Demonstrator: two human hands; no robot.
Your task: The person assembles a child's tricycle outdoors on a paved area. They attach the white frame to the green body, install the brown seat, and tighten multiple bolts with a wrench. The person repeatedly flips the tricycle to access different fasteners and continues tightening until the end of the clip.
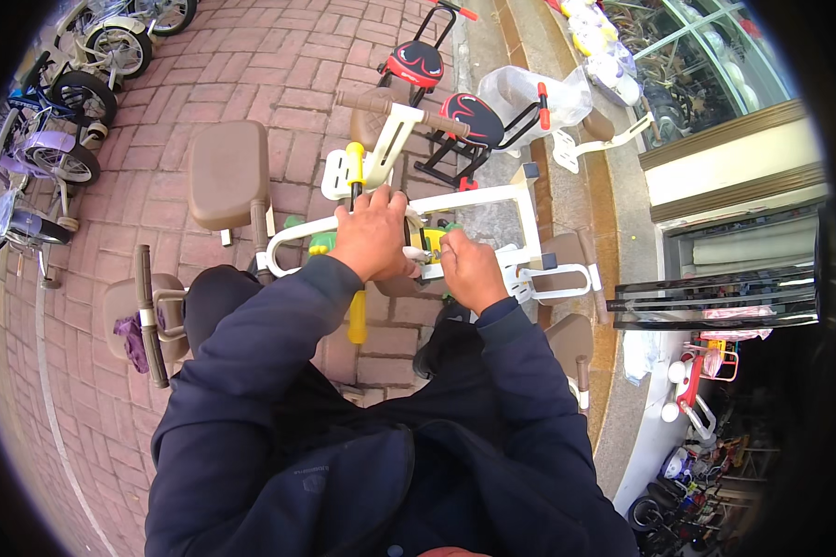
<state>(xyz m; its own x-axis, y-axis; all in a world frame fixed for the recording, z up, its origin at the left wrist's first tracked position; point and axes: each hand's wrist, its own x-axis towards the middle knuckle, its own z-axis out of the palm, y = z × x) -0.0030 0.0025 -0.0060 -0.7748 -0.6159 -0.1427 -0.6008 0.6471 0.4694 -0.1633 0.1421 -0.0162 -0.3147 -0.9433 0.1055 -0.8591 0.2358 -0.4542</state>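
In front of my body is a white metal frame (469, 198) with square tube bars and a rounded end, part of a child's bicycle seat. My left hand (372, 237) grips the frame near its middle, fingers curled over the bar. Just to the right, my right hand (474, 269) is closed at the frame's near bar, by small metal parts; what is inside its fingers is hidden. Close to my left hand, a yellow handle grip (355, 162) sticks up, and another yellow grip (357, 318) points toward me. Yellow and green pieces show under the frame.
Brown padded child seats (230, 172) stand around me, one with a purple cloth (132, 342). Ahead are two black-and-red seats (474, 121) beside clear plastic wrap (539, 97). Small bicycles (60, 153) line the far left. Stone steps (585, 200) and a shopfront lie right.
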